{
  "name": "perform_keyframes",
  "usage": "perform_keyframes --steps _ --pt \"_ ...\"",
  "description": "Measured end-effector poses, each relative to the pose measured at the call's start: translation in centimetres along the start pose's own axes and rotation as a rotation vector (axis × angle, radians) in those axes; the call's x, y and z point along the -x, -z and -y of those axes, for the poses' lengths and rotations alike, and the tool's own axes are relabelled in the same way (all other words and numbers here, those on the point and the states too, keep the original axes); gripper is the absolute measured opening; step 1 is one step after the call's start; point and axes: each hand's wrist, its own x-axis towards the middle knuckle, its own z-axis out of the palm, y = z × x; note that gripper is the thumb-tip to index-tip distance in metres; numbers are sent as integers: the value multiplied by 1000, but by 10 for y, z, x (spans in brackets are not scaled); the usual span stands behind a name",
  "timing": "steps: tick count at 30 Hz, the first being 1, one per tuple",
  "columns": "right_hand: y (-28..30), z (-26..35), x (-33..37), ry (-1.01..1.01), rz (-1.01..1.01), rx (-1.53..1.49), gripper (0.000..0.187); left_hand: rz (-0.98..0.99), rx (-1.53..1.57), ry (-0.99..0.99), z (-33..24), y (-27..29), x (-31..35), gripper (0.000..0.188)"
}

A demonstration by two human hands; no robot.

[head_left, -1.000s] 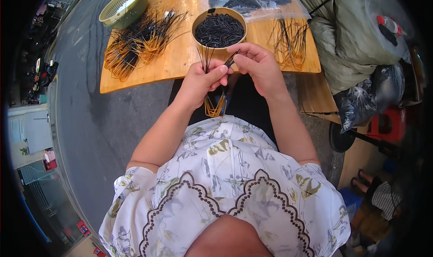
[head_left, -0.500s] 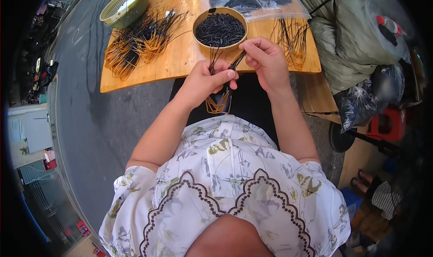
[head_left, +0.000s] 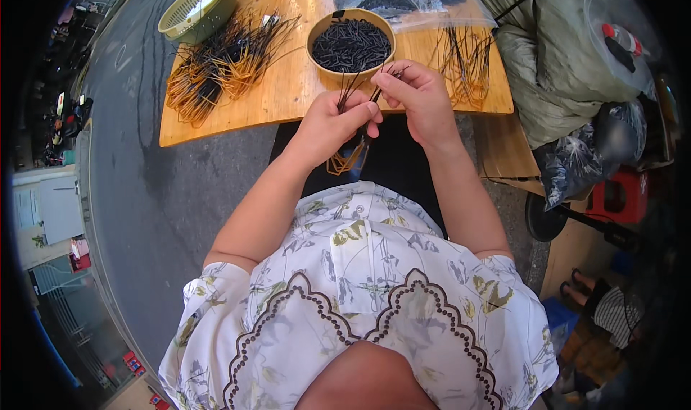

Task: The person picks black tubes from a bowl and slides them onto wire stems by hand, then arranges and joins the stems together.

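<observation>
Two hands [head_left: 330, 128] close together, both pinching black-and-orange wires [head_left: 344, 162], forearms [head_left: 258, 210] (bare) angled inward

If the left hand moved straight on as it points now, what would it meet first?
Probably the right hand, just ahead toward the upper right, though the depth is unclear.

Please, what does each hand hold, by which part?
The left hand holds thin black-and-orange looped strands midway; the right hand apparently pinches some black upper ends.
</observation>
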Motion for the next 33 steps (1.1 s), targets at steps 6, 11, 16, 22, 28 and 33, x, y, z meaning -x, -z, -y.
perform_keyframes --steps 6,11,16,22,28,33 --pt "7 -1 -4 150 -139 -103 7 80 -135 66 -7 5 2 25" --pt "19 6 -7 10 -64 -85 9 -6 363 -44 5 11 0 35" --pt "17 13 -9 30 -35 -62 9 165 351 -4 1 15 0 26" --pt "11 15 -11 85 -20 -17 8 44 372 -15 1 2 0 27" --pt "13 16 -11 62 13 60 9 207 319 -39 -1 3 -2 29" --pt "-2 18 -9 61 -66 17 11 211 381 -85 0 2 -3 27"
